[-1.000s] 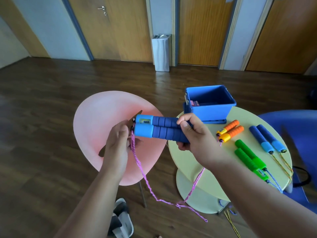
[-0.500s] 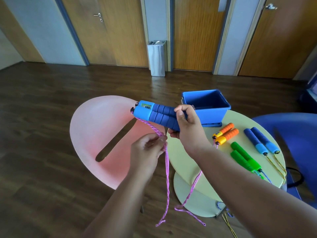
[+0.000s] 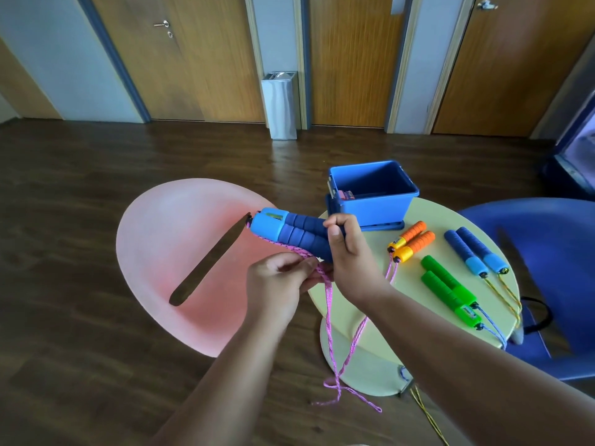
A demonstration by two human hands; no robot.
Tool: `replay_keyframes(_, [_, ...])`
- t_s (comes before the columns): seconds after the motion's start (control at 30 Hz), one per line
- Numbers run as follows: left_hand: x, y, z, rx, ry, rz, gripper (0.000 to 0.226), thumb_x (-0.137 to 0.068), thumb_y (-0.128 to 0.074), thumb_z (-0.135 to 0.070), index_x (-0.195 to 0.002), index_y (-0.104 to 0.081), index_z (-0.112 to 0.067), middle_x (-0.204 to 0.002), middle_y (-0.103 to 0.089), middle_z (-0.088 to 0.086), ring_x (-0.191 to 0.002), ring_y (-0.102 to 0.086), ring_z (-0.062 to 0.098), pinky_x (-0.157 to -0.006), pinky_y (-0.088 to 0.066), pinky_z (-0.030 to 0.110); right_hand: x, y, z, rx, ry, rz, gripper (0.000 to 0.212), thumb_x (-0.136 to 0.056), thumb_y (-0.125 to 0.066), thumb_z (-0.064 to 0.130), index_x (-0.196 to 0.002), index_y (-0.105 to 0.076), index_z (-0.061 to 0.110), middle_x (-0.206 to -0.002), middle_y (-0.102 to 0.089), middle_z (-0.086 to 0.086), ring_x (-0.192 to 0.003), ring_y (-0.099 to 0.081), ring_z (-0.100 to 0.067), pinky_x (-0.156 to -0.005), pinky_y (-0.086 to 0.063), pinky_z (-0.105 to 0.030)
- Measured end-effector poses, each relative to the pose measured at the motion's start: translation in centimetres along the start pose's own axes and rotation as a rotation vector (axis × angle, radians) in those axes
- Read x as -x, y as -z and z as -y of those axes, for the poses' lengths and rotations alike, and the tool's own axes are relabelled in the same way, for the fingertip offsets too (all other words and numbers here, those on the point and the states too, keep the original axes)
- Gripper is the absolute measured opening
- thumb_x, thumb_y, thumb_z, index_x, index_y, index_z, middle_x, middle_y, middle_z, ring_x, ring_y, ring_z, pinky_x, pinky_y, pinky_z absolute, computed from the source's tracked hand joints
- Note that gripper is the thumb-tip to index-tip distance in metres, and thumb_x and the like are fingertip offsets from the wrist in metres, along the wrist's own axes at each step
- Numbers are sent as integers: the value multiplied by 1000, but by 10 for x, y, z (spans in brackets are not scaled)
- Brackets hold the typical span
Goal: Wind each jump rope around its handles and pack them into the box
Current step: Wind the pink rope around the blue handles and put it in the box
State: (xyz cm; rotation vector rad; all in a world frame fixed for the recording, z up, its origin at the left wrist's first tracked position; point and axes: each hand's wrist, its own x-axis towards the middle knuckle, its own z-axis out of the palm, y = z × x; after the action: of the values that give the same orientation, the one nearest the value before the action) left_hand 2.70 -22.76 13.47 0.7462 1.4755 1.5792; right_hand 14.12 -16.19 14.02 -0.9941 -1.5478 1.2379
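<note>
Right hand (image 3: 351, 255) grips the two fat blue foam handles (image 3: 289, 233), held side by side in the air by the round pale yellow surface (image 3: 441, 255). Left hand (image 3: 277, 281) pinches the thin pink rope (image 3: 328, 310) just under them. The rest hangs down to the brown wooden floor (image 3: 80, 220).

I think the winding is only at its start. Next, the left hand must loop the rope round the handles and pull it snug.

The blue plastic box (image 3: 373, 194) sits on the surface, near three more jump ropes (image 3: 447, 289). A pink chair (image 3: 180, 246) stands beside it, and wooden doors (image 3: 351, 59) are behind.
</note>
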Motion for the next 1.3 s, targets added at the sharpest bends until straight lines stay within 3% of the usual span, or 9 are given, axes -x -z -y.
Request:
replay_keyframes(0.07, [-2,2,4,-117,-63,1,9,-87,-79,-5,-79,-78,-1,-69,-72,18,-64,-69,29,-75,-64,43,2,3,2,-81,-56,59,14,-111,-34,27,-109,-46,20,-99,-51,-3,-63,-55,-31,-53,-54,-48])
replay_keyframes(0.23, [-6,6,12,-414,-224,-10,15,-88,-81,-24,-74,-78,-17,-64,-69,-9,-60,-58,10,-63,-48,26,0,8,1,-78,-90,136,10,-111,-37,29,-106,-44,22,-89,-52,-6,-50,-41,-18,-47,-44,-33])
replay_keyframes(0.4, [-7,-1,25,-256,53,80,40,-98,-63,-50,-86,-74,-14,-79,-73,5,-69,-64,18,-68,-52,38,-7,17,1,-254,-210,192,8,-107,-51,17,-113,-44,19,-84,-55,-15,-53,-43,-19,-58,-40,-40])
replay_keyframes(0.57, [13,-10,40,-337,371,450,54,-97,-50,-59,-121,-71,-17,-102,-79,-4,-108,-71,23,-103,-52,45,-21,27,6,-434,-272,101,16,-106,-52,9,-103,-45,23,-98,-44,-14,-53,-33,-16,-54,-34,-32])
replay_keyframes(0.7, [29,21,24,-585,166,675,25,-102,-62,-37,-96,-72,-15,-77,-73,5,-77,-73,24,-92,-55,41,-29,44,11,-413,-251,63,16,-106,-52,9,-103,-44,22,-90,-44,-10,-59,-26,-17,-54,-29,-31])
replay_keyframes(0.83, [21,54,-29,-590,38,498,19,-98,-69,-26,-80,-72,-21,-59,-55,-8,-58,-57,10,-64,-53,35,-24,51,10,-206,-174,128,11,-106,-52,12,-106,-44,20,-80,-39,-8,-59,-26,-18,-54,-31,-31])
replay_keyframes(1.03, [5,55,-108,-941,-363,333,13,-92,-75,-28,-79,-77,-26,-72,-69,-9,-70,-64,8,-69,-55,36,1,22,18,-51,86,347,11,-105,-55,10,-103,-46,16,-67,-46,12,-53,-39,-6,-51,-35,-23])
replay_keyframes(1.17, [3,40,-140,-1088,-436,291,11,-84,-81,-37,-77,-78,-29,-74,-72,-7,-72,-66,9,-65,-56,39,13,11,24,-5,180,393,36,-84,-84,24,-99,-52,16,-90,-60,13,-79,-55,-6,-70,-48,-23])
replay_keyframes(1.3, [-8,30,-158,-1202,-449,305,23,-72,-86,-51,-70,-77,-31,-73,-72,-8,-68,-65,5,-62,-55,38,21,8,24,40,211,396,31,-86,-83,18,-97,-55,23,-90,-66,10,-79,-64,-11,-69,-57,-31])
